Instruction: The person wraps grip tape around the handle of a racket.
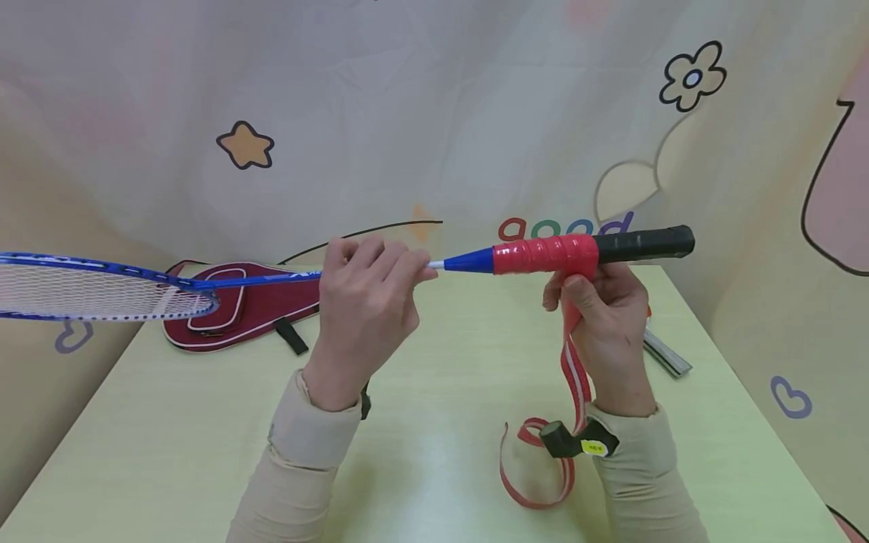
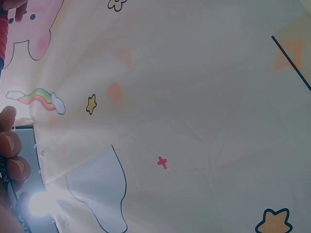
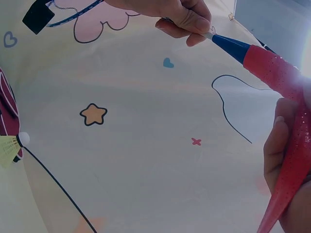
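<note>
A blue badminton racket (image 1: 265, 280) is held sideways above the table, its strung head at the left. My left hand (image 1: 366, 313) grips the thin shaft; its curled fingers (image 2: 17, 167) show at the left edge of the left wrist view. Red grip tape (image 1: 543, 254) covers the part of the handle beside the blue cone (image 1: 470, 261), while the black handle end (image 1: 645, 243) is bare of it. Just below the handle, my right hand (image 1: 607, 324) pinches the tape between thumb and fingers. The tape's loose tail (image 1: 570, 475) hangs and curls near the table.
Behind the racket, a dark red racket bag (image 1: 271, 302) lies on the pale table (image 1: 434, 452). A grey, bar-like object (image 1: 668, 354) lies right of my right hand, partly hidden. A yellow shuttlecock (image 3: 12, 145) appears in the right wrist view. A printed curtain (image 1: 434, 113) hangs behind.
</note>
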Demonstrator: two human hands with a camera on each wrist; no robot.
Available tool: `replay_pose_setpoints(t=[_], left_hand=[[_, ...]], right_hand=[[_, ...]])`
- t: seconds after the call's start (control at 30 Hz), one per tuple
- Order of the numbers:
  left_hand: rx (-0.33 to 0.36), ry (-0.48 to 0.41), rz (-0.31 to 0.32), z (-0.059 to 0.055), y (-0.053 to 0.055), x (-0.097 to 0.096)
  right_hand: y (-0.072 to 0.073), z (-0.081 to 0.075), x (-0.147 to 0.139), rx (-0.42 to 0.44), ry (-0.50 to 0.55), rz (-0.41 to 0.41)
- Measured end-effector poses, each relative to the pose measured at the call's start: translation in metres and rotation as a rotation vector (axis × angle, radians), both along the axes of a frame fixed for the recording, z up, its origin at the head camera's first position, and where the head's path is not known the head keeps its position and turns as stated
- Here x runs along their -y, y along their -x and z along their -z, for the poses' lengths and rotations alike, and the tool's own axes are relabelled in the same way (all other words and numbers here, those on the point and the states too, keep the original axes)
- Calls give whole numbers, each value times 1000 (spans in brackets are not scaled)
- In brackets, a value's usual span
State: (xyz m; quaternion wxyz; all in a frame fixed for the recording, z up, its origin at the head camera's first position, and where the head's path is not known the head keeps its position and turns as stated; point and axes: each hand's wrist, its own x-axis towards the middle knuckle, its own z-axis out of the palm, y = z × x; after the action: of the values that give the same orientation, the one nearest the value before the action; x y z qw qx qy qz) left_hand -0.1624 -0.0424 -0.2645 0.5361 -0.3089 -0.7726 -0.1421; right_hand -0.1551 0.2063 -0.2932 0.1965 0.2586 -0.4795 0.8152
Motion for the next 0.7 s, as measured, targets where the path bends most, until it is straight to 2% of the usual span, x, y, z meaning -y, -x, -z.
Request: replay_pose_setpoints(t=[0.23,0.43,0.53,0.7], left_hand=[[2,2,-10,1,0,1],[3,8,-13,1,1,3],[10,19,-4,1,1,3],[34,49,32,2,2,5]], right_hand=[[0,0,1,8,11,6],[0,2,1,10,-19,13],[0,2,1,25,-26,19],[0,0,1,51,3,-14]])
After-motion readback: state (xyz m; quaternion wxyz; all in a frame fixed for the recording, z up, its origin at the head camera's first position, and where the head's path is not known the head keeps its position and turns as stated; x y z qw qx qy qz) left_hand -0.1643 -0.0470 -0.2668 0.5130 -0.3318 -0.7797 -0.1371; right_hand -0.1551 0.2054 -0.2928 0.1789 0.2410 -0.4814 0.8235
